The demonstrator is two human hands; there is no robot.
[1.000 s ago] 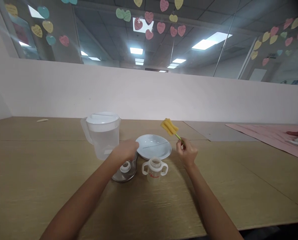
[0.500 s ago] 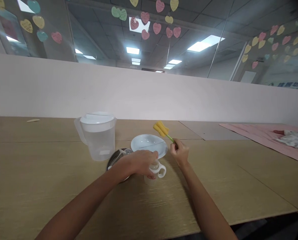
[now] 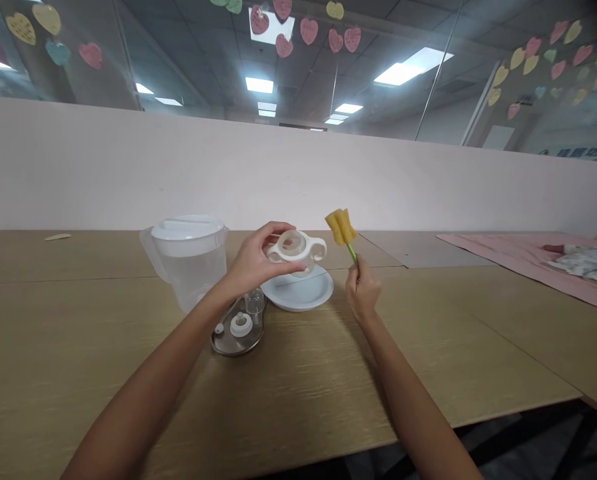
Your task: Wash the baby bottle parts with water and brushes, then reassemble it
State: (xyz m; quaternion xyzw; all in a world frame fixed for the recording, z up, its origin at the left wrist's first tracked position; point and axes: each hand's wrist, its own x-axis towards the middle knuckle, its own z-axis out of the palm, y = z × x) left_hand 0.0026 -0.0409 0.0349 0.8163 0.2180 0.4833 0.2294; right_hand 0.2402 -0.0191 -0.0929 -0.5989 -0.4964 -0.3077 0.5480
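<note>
My left hand [image 3: 261,259] is wrapped round a clear baby bottle [image 3: 303,268] with white side handles, held up with its open mouth tilted toward me. Below the bottle is a white plate [image 3: 298,297] on the table. My right hand [image 3: 363,288] grips the green stem of a bottle brush [image 3: 343,227], whose yellow sponge head points up, apart from the bottle. A kidney-shaped metal tray [image 3: 229,345] sits left of the plate. On it lie a white collar with a nipple [image 3: 241,325], a clear cap [image 3: 255,302] and a thin straw-like piece.
A translucent lidded pitcher [image 3: 191,263] stands behind my left forearm. At the far right a pink cloth [image 3: 508,261] carries a patterned bundle [image 3: 591,267]. A small flat pale object [image 3: 58,237] lies at the back left. A white wall [image 3: 288,173] borders the table.
My left hand has lifted the bottle off the table and tilted its mouth toward me. The brush has risen slightly and turned more upright. The tray's contents are now uncovered.
</note>
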